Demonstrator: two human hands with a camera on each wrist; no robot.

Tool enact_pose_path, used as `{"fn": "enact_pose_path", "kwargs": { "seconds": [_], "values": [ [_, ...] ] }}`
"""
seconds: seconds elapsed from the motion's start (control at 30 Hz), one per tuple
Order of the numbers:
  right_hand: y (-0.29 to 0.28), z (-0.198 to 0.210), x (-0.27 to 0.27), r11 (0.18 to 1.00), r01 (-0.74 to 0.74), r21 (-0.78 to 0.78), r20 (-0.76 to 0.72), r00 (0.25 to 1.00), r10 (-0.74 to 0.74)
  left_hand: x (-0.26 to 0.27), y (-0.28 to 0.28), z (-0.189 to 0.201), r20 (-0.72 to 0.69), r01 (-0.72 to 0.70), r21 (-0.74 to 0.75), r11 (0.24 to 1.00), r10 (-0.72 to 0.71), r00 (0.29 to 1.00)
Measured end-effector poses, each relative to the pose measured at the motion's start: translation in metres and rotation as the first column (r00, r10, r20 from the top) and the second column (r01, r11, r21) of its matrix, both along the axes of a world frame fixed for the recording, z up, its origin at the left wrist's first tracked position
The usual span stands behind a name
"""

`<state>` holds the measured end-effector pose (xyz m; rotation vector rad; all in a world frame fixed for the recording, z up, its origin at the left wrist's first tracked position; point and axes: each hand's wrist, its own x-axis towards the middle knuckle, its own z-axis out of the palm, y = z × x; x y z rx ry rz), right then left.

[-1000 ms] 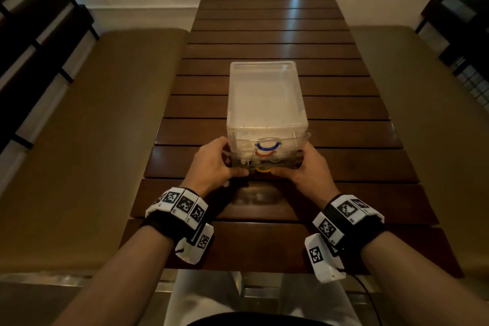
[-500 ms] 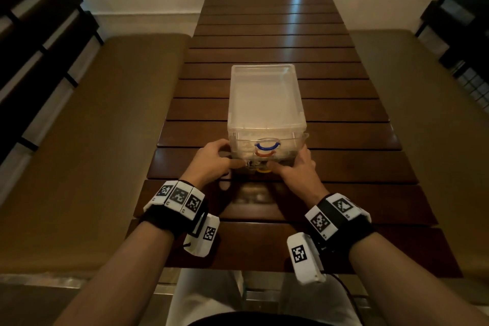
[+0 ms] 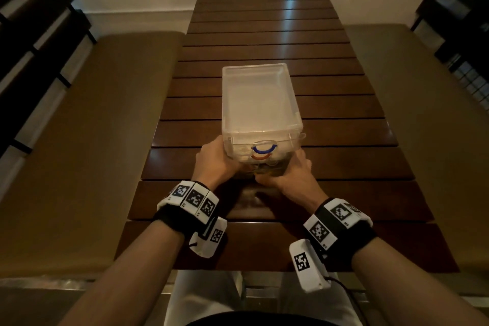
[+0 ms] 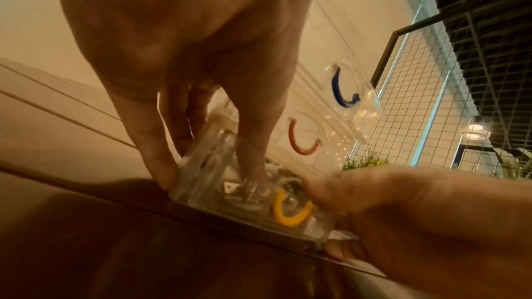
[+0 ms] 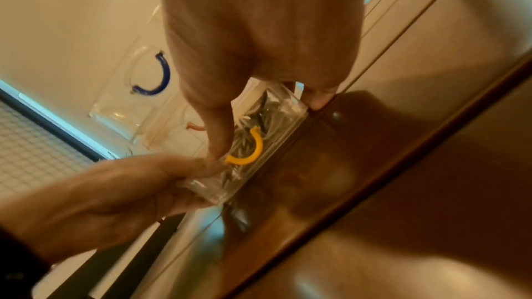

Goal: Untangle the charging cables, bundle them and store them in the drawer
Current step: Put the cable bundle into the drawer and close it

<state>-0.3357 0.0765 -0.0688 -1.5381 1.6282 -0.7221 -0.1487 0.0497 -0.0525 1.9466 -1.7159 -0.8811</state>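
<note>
A clear plastic drawer unit (image 3: 262,103) stands on the wooden slat table (image 3: 344,161), with a blue handle (image 3: 264,150) above a red handle (image 3: 260,157). The bottom drawer has a yellow handle (image 4: 290,210) and holds grey and white cables (image 5: 267,113) behind its clear front. My left hand (image 3: 217,161) grips the unit's lower left corner, fingers along the side and thumb (image 4: 253,174) on the drawer front. Around the lower right corner sits my right hand (image 3: 291,174), its thumb (image 5: 216,144) beside the yellow handle (image 5: 250,149).
Padded benches (image 3: 92,140) run along both long sides of the table. Dark slatted racks (image 3: 34,34) stand at the far left and right. The table's near edge is just in front of my wrists.
Both hands have closed in tighter on the unit's bottom front corners. The yellow handle, seen below the red one earlier in the head view, is now hidden between my hands.
</note>
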Motion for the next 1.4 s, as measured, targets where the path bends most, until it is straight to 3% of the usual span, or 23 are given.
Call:
{"fn": "enact_pose_path", "kwargs": {
  "seconds": [0.17, 0.43, 0.5, 0.57, 0.63, 0.73, 0.87, 1.0, 1.07, 1.27, 1.4],
  "values": [
    [0.007, -0.01, 0.005, 0.99, 0.071, -0.118, -0.007, 0.997, -0.072, 0.013, -0.001, -0.004, -0.101, 0.116, 0.109, 0.987, -0.105, 0.989],
    [0.009, -0.015, 0.011, 0.985, 0.095, -0.147, -0.068, 0.992, -0.106, 0.018, -0.01, -0.009, -0.195, 0.188, 0.094, 0.978, -0.167, 0.967],
    [0.012, -0.018, 0.017, 0.972, 0.177, -0.157, -0.075, 0.979, -0.19, 0.019, -0.016, -0.009, -0.157, 0.13, 0.053, 0.99, -0.12, 0.98],
    [0.015, -0.019, 0.025, 0.956, 0.245, -0.162, -0.082, 0.962, -0.261, 0.018, -0.019, -0.012, -0.134, -0.017, -0.002, 1.0, 0.016, 0.991],
    [0.013, -0.019, 0.031, 0.95, 0.269, -0.157, -0.092, 0.954, -0.285, 0.015, -0.02, -0.019, -0.227, -0.143, 0.002, 0.99, 0.139, 0.964],
    [0.0, -0.016, 0.029, 0.971, 0.232, -0.057, -0.065, 0.97, -0.236, 0.008, -0.015, -0.025, -0.37, -0.211, 0.038, 0.977, 0.21, 0.905],
    [-0.02, -0.005, 0.019, 0.991, 0.128, 0.031, -0.021, 0.992, -0.127, 0.001, -0.018, -0.029, -0.312, -0.253, 0.006, 0.967, 0.242, 0.919],
    [-0.032, 0.007, 0.013, 0.992, 0.085, 0.093, 0.011, 0.996, -0.086, 0.0, -0.028, -0.023, -0.075, -0.199, -0.077, 0.977, 0.193, 0.978],
    [-0.038, 0.005, 0.011, 0.989, 0.06, 0.132, 0.0, 0.998, -0.061, -0.002, -0.026, -0.019, -0.051, -0.183, -0.099, 0.978, 0.178, 0.983],
    [-0.04, -0.001, 0.013, 0.979, 0.105, 0.172, 0.017, 0.994, -0.11, 0.004, -0.017, -0.014, -0.162, -0.106, -0.032, 0.994, 0.1, 0.982],
    [-0.043, 0.008, 0.01, 0.984, 0.086, 0.159, 0.037, 0.995, -0.093, 0.024, -0.013, -0.007, -0.42, 0.076, 0.143, 0.987, -0.009, 0.908]
  ]
}}
